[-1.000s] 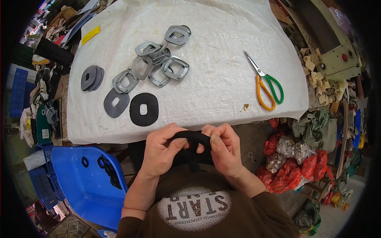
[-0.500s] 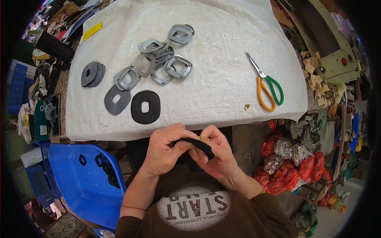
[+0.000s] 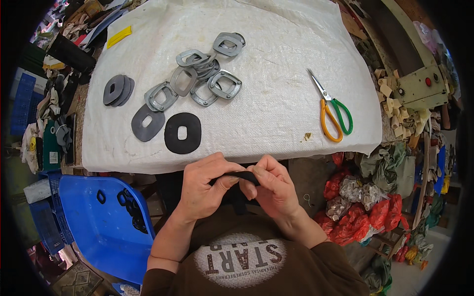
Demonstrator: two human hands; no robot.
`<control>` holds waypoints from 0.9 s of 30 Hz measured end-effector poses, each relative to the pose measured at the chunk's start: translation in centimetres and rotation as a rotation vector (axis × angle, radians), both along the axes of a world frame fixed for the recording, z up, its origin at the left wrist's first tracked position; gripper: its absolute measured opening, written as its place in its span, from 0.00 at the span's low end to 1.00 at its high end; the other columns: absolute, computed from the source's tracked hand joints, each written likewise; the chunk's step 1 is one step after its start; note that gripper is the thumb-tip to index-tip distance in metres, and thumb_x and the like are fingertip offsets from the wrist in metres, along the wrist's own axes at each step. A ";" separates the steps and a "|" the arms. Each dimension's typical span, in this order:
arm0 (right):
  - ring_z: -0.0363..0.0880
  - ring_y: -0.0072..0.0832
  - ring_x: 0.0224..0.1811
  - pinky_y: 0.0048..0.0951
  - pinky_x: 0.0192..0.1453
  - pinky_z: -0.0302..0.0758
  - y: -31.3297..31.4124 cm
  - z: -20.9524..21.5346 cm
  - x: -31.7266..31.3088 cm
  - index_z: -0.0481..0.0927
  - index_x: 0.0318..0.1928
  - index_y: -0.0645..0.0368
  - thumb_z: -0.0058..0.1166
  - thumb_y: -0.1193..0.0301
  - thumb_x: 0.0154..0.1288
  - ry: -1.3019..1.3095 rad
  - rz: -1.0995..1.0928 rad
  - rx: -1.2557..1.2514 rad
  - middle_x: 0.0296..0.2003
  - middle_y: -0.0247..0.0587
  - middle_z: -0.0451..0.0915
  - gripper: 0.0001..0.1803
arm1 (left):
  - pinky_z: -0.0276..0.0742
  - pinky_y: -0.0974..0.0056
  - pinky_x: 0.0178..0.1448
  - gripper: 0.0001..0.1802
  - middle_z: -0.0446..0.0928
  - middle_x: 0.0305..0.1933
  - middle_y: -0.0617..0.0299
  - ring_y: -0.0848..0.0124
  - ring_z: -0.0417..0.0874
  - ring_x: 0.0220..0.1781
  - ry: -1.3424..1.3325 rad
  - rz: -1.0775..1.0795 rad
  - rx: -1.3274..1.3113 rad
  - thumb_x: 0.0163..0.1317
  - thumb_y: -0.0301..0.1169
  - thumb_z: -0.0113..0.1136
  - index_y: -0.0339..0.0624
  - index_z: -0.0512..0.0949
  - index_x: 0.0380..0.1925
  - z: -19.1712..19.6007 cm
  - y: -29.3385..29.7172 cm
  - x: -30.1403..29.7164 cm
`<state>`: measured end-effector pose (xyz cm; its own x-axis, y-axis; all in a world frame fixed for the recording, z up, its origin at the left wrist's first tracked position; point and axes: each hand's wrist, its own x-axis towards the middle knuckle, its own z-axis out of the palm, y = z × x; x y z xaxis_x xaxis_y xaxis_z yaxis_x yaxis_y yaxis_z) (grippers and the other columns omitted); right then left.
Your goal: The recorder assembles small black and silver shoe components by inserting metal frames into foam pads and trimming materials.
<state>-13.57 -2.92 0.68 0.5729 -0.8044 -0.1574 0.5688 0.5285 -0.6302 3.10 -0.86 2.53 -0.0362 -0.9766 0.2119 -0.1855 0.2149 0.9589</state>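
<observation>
Just off the near edge of the table, my left hand [image 3: 205,185] and my right hand [image 3: 273,186] pinch a black padded piece [image 3: 245,175] between them. It is seen edge-on and curved, so its full outline is hidden by my fingers. A black rounded pad [image 3: 183,143] with a small central hole lies on the table ahead of my left hand. Touching its far left side is a dark grey flat pad [image 3: 147,129] of similar shape. Beyond them, several silver-grey square frames [image 3: 161,96] with rounded corners lie in a loose heap.
A short stack of grey pads [image 3: 118,91] sits at the table's left. Scissors [image 3: 327,106] with orange and green handles lie on the right. A blue basin [image 3: 103,232] at lower left holds black rings. Red bags [image 3: 353,217] are piled at lower right, near a pale green machine [image 3: 419,89].
My right hand has turned and shifted slightly right, and the black piece now sits flatter between my fingers. The whole view has shifted a little.
</observation>
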 end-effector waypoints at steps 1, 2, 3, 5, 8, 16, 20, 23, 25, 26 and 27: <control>0.71 0.23 0.27 0.25 0.35 0.68 0.1 -0.1 0.0 0.66 0.33 0.60 0.46 0.69 0.66 -0.032 0.039 0.045 0.26 0.39 0.73 0.08 | 0.63 0.70 0.25 0.08 0.70 0.18 0.61 0.72 0.67 0.20 -0.014 -0.012 -0.016 0.52 0.29 0.61 0.39 0.80 0.32 0.0 0.0 0.0; 0.70 0.23 0.26 0.24 0.33 0.67 0.1 -0.2 -0.1 0.66 0.32 0.60 0.46 0.69 0.65 -0.064 0.077 0.089 0.25 0.38 0.72 0.08 | 0.63 0.70 0.25 0.08 0.70 0.18 0.61 0.72 0.67 0.20 -0.014 -0.014 -0.016 0.52 0.29 0.61 0.39 0.80 0.32 -0.2 0.1 -0.1; 0.70 0.23 0.26 0.24 0.33 0.67 0.1 -0.3 -0.1 0.66 0.32 0.60 0.46 0.69 0.65 -0.064 0.076 0.089 0.25 0.38 0.72 0.08 | 0.63 0.70 0.25 0.08 0.70 0.18 0.61 0.71 0.67 0.20 -0.020 -0.012 -0.032 0.51 0.29 0.61 0.39 0.80 0.32 -0.5 0.2 -0.2; 0.70 0.23 0.26 0.24 0.32 0.66 -0.1 -0.6 -0.3 0.66 0.35 0.60 0.46 0.69 0.66 -0.139 0.145 0.185 0.25 0.36 0.71 0.07 | 0.63 0.71 0.25 0.08 0.70 0.18 0.61 0.71 0.68 0.20 -0.025 -0.011 -0.049 0.50 0.28 0.62 0.39 0.80 0.32 -0.6 0.3 -0.3; 0.70 0.22 0.28 0.23 0.34 0.67 -0.4 0.0 -0.4 0.67 0.39 0.60 0.44 0.69 0.66 -0.033 0.090 0.115 0.29 0.37 0.73 0.07 | 0.64 0.72 0.26 0.07 0.72 0.20 0.62 0.74 0.69 0.21 -0.026 -0.032 0.003 0.52 0.28 0.61 0.38 0.80 0.31 -0.9 0.4 -0.6; 0.69 0.38 0.30 0.33 0.41 0.65 -0.9 0.4 0.0 0.72 0.35 0.61 0.55 0.76 0.53 0.891 -0.308 -1.100 0.31 0.41 0.74 0.08 | 0.66 0.74 0.31 0.10 0.75 0.25 0.64 0.78 0.72 0.27 0.287 0.125 0.240 0.57 0.31 0.59 0.33 0.78 0.32 -1.3 0.9 -0.8; 0.67 0.33 0.27 0.29 0.37 0.65 0.0 -0.7 0.1 0.72 0.34 0.60 0.55 0.76 0.55 0.915 -0.315 -1.066 0.27 0.38 0.73 0.07 | 0.68 0.74 0.32 0.11 0.75 0.25 0.65 0.79 0.72 0.26 0.257 0.091 0.145 0.57 0.31 0.58 0.32 0.77 0.33 -1.2 1.0 -0.9; 0.69 0.26 0.29 0.25 0.37 0.67 0.4 -0.7 0.3 0.70 0.35 0.62 0.52 0.75 0.60 0.700 -0.137 -0.584 0.28 0.37 0.72 0.05 | 0.69 0.74 0.35 0.11 0.75 0.27 0.63 0.79 0.72 0.28 0.329 0.072 0.277 0.58 0.30 0.58 0.33 0.76 0.36 -0.7 0.9 -0.9; 0.70 0.20 0.32 0.21 0.39 0.68 0.4 -1.2 1.2 0.68 0.38 0.63 0.47 0.74 0.65 0.380 -0.257 -0.348 0.29 0.36 0.72 0.05 | 0.69 0.74 0.37 0.12 0.75 0.29 0.64 0.79 0.73 0.30 0.338 0.092 0.241 0.57 0.29 0.58 0.34 0.75 0.38 -1.2 0.6 -1.4; 0.70 0.20 0.32 0.21 0.39 0.68 0.4 -1.1 1.4 0.68 0.38 0.63 0.47 0.74 0.65 0.379 -0.256 -0.352 0.29 0.36 0.72 0.05 | 0.70 0.74 0.39 0.13 0.75 0.31 0.64 0.79 0.73 0.32 0.348 0.108 0.209 0.57 0.29 0.59 0.34 0.75 0.41 -1.3 0.5 -1.7; 0.70 0.20 0.34 0.20 0.40 0.69 0.5 -1.0 1.6 0.67 0.39 0.64 0.45 0.74 0.66 0.389 -0.312 -0.373 0.30 0.36 0.72 0.05 | 0.70 0.74 0.40 0.16 0.74 0.34 0.64 0.79 0.73 0.35 0.435 0.139 0.302 0.57 0.29 0.60 0.33 0.72 0.43 -1.0 1.0 -2.0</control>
<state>-11.99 -2.44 -0.30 0.2594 -0.9656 0.0167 0.3525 0.0786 -0.9325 1.05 0.10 1.52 0.1262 -0.9857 -0.1118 0.2353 -0.0797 0.9686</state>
